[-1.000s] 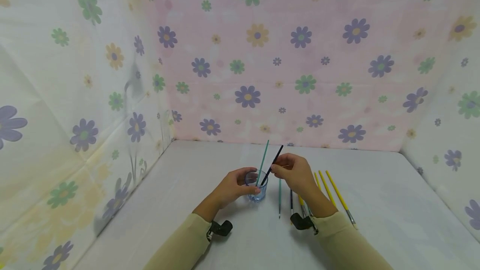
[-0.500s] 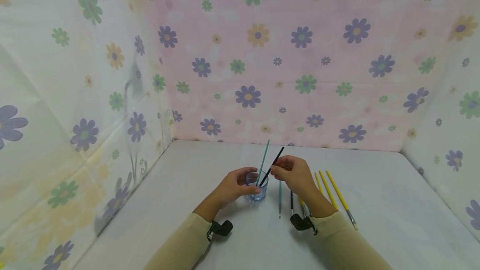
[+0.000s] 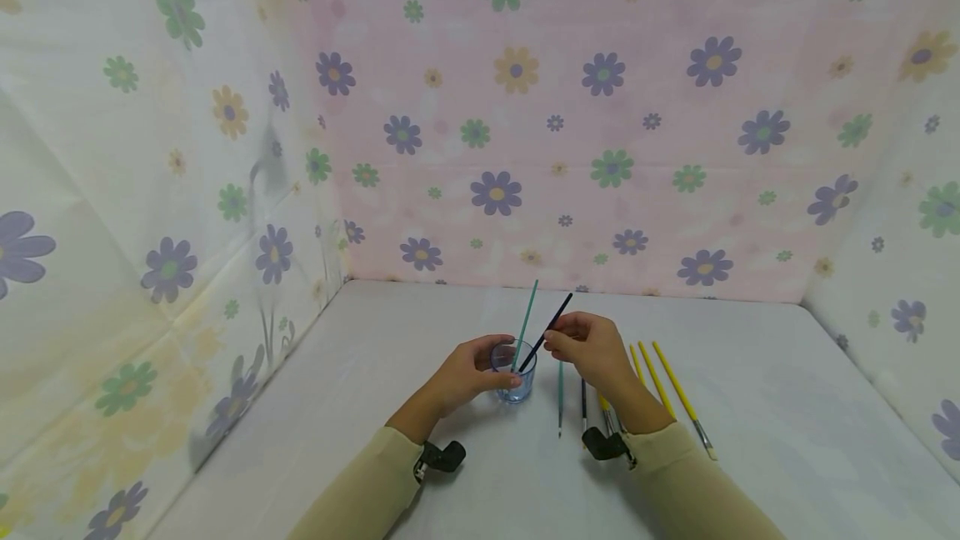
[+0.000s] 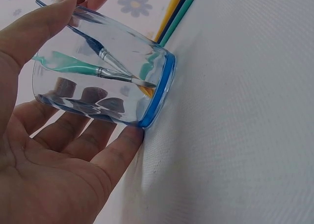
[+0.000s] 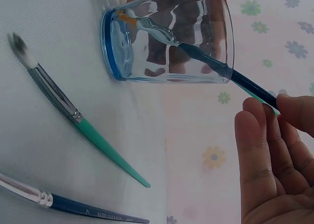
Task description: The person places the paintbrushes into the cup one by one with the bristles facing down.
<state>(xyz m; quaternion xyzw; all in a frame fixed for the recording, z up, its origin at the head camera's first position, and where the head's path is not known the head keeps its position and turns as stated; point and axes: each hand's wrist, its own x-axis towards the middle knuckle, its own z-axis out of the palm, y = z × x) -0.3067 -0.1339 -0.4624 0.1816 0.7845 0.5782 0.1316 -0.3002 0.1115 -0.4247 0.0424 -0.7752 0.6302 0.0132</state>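
My left hand point(image 3: 459, 380) holds a clear glass point(image 3: 516, 395) with a blue base, its fingers and thumb curled round the sides. Inside leans a teal paintbrush point(image 3: 528, 308), bristles down, as the left wrist view shows. My right hand point(image 3: 594, 350) pinches the upper handle of a dark blue paintbrush point(image 3: 559, 312) between thumb and fingers. That brush tilts to the right, with its ferrule point(image 4: 115, 63) inside the glass and its handle passing over the rim. In the right wrist view, the dark blue handle point(image 5: 252, 87) runs from the rim to my thumb.
On the white table point(image 3: 810, 415), right of the glass, lie another teal paintbrush point(image 3: 560, 400) and a navy paintbrush point(image 5: 93, 210). Several yellow paintbrushes point(image 3: 678, 383) lie further right, partly hidden by my right forearm. Flowered cloth walls point(image 3: 570, 257) stand around the table.
My right hand has come down slightly, and the dark blue paintbrush leans a little further right, its lower end slightly further left in the glass. The left hand and glass have stayed put.
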